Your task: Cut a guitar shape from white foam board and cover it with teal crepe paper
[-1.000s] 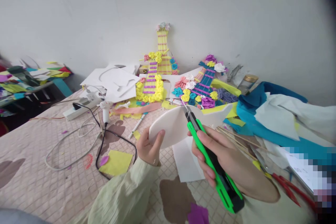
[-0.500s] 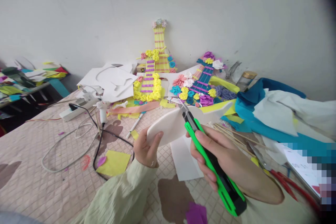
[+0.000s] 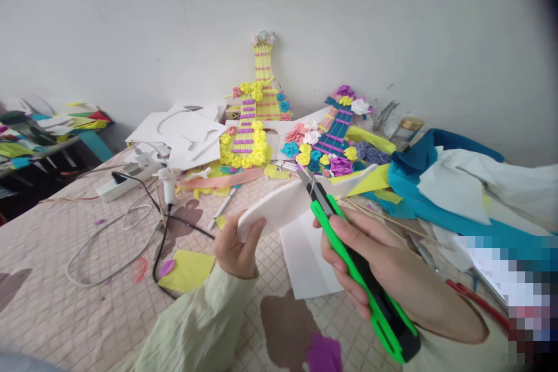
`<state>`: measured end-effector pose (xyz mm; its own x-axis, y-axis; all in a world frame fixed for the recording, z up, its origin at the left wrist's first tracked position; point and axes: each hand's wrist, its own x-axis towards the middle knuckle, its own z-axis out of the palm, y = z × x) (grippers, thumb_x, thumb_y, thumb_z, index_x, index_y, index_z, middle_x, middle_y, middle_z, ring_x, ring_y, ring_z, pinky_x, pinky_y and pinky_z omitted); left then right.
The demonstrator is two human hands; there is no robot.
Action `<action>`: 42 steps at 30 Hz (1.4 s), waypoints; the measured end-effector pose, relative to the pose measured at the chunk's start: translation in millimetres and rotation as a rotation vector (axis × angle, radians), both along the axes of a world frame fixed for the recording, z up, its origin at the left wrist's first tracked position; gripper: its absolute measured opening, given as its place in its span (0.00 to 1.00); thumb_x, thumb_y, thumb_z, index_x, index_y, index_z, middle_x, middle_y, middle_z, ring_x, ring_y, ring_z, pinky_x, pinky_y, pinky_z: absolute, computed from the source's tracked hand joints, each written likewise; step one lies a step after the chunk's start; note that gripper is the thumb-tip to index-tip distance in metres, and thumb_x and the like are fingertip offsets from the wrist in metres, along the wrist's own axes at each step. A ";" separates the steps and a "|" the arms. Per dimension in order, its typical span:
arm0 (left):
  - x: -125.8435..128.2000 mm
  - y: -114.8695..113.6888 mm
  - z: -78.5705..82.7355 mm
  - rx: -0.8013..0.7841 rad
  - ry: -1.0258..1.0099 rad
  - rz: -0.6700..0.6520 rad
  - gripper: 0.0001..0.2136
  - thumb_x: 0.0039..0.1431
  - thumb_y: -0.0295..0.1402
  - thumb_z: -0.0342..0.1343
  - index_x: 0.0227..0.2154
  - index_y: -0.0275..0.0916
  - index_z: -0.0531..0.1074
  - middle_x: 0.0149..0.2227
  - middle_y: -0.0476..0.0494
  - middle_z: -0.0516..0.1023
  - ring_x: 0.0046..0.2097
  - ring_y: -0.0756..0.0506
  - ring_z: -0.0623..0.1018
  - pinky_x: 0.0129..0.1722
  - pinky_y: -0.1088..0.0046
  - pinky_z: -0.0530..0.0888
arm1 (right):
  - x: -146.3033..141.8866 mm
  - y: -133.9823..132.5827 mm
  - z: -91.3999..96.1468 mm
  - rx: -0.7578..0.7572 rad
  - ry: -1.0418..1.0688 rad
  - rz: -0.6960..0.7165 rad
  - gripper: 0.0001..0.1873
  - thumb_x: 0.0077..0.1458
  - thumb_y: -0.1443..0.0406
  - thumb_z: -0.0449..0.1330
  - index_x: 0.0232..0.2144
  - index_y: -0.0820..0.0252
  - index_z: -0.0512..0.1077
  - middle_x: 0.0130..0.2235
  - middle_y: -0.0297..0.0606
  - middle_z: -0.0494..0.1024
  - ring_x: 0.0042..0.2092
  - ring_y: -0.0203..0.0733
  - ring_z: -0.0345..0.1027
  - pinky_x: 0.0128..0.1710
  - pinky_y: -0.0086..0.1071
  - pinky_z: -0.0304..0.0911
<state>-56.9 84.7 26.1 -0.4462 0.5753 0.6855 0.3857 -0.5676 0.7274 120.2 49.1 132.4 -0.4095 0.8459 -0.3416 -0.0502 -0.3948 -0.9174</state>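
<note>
Before the yellow guitar point(image 3: 255, 122), the left hand point(image 3: 235, 250) pinches the rounded end of a white foam cutout point(image 3: 274, 209), which looks light, stiff and easily dented. The right hand point(image 3: 379, 270) clenches a green knife point(image 3: 386, 322), blade against the foam.

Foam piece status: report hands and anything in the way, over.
Left hand grips white foam piece, left end. Right hand holds green utility knife, blade at foam's edge. Wooden skewers close by, right.

Home craft corner — foam guitars point(image 3: 257, 122), paper scraps point(image 3: 187, 270)
</note>
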 end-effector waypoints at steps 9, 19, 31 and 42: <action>-4.0 2.9 0.5 0.090 0.015 -0.005 0.08 0.44 0.26 0.59 0.30 0.36 0.72 0.22 0.52 0.73 0.23 0.53 0.70 0.23 0.80 0.67 | 3.4 -0.7 3.1 -0.031 -0.030 0.026 0.14 0.53 0.52 0.50 0.30 0.57 0.60 0.22 0.26 0.63 0.14 0.24 0.53 0.10 0.21 0.57; -2.7 1.8 0.8 0.064 0.032 -0.013 0.06 0.45 0.28 0.59 0.29 0.36 0.72 0.23 0.50 0.74 0.23 0.52 0.71 0.23 0.78 0.68 | 2.8 -0.8 5.4 -0.047 -0.015 0.063 0.14 0.53 0.52 0.50 0.29 0.57 0.58 0.21 0.25 0.62 0.14 0.24 0.53 0.11 0.21 0.57; 0.3 -0.4 0.3 0.009 0.006 -0.035 0.06 0.45 0.29 0.59 0.29 0.36 0.72 0.22 0.50 0.73 0.23 0.52 0.70 0.23 0.79 0.67 | 0.5 0.2 6.7 -0.041 -0.039 0.086 0.13 0.54 0.53 0.49 0.31 0.56 0.59 0.22 0.24 0.61 0.14 0.24 0.52 0.11 0.20 0.57; -1.0 0.2 -2.2 -0.039 0.003 -0.071 0.07 0.45 0.31 0.59 0.29 0.35 0.72 0.22 0.50 0.73 0.23 0.52 0.70 0.22 0.78 0.68 | 0.0 -0.5 0.9 0.005 -0.035 0.098 0.15 0.54 0.53 0.49 0.27 0.57 0.57 0.22 0.25 0.61 0.14 0.23 0.52 0.11 0.20 0.57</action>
<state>-57.9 84.9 23.9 -0.4014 0.6316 0.6633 0.3472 -0.5652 0.7483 120.2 48.5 133.3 -0.4785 0.8040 -0.3530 0.0206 -0.3916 -0.9199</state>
